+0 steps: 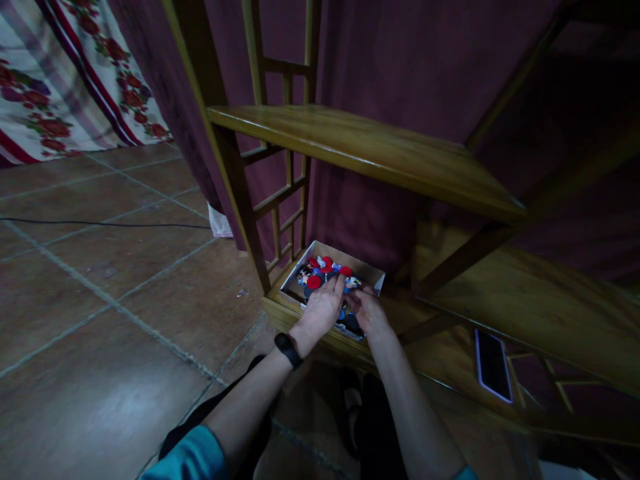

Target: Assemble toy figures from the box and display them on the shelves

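A shallow cardboard box (336, 252) with white outer sides stands on the low wooden shelf. It holds a jumble of small items, among them red round pieces (313, 282), with dark, blue and white ones around them; their kind is too small to tell. My left hand (325, 303), a black band on its wrist, lies over the box's contents with its fingers stretched forward. Close beside it, inside the right part of the box, my right hand (367, 309) has its fingers bent inward among the pieces. Whatever is at those fingertips is hidden.
A wooden shelf board (350, 137) juts out above the box. Lattice bars (280, 200) and a purple curtain (390, 80) stand behind. A phone (493, 365) lies on the lower shelf at right. A dark cable (105, 222) crosses the tiled floor.
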Motion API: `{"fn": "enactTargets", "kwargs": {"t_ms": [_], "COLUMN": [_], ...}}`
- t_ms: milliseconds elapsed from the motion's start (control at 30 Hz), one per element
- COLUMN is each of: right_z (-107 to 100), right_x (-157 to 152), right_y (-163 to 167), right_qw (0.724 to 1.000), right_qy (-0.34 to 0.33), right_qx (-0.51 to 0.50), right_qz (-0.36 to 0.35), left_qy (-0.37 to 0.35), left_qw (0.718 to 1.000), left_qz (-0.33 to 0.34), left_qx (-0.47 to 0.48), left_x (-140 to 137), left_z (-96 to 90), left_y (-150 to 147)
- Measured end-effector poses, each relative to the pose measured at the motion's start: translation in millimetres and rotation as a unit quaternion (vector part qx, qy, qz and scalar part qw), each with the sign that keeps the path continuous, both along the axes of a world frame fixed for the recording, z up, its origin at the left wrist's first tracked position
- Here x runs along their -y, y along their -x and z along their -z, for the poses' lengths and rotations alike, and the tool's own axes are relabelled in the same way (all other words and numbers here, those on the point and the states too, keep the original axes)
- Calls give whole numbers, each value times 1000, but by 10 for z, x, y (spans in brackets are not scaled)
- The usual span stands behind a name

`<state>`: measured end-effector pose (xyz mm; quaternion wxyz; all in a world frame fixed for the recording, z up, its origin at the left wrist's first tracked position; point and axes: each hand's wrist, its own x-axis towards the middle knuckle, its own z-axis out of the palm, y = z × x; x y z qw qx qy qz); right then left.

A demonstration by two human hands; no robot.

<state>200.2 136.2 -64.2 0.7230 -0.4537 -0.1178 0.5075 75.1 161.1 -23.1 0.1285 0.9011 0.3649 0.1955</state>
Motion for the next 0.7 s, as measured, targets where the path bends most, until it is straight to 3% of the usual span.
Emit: {"fn": "enactTargets", "kwargs": {"t_ms": [200, 433, 533, 700], "right_z": [-23, -14, -22, -62], "right_x": [-24, -28, -21, -7], "right_y": [10, 6, 12, 28], "right_qw": [1000, 1000, 999, 998], "right_qy": [11, 13, 5, -3], "right_qx": [6, 17, 23, 25], "right_qz": [-6, -19, -35, -54], "left_qy": [114, 249, 328, 459], "left_qw": [986, 934, 882, 764], "left_qz": [-38, -63, -65, -49], "left_qx": [117, 250, 332, 451], "left_x": [-90, -202, -251, -275], "left_z": [47, 167, 285, 343], "left_y": [-26, -65, -104, -135]}}
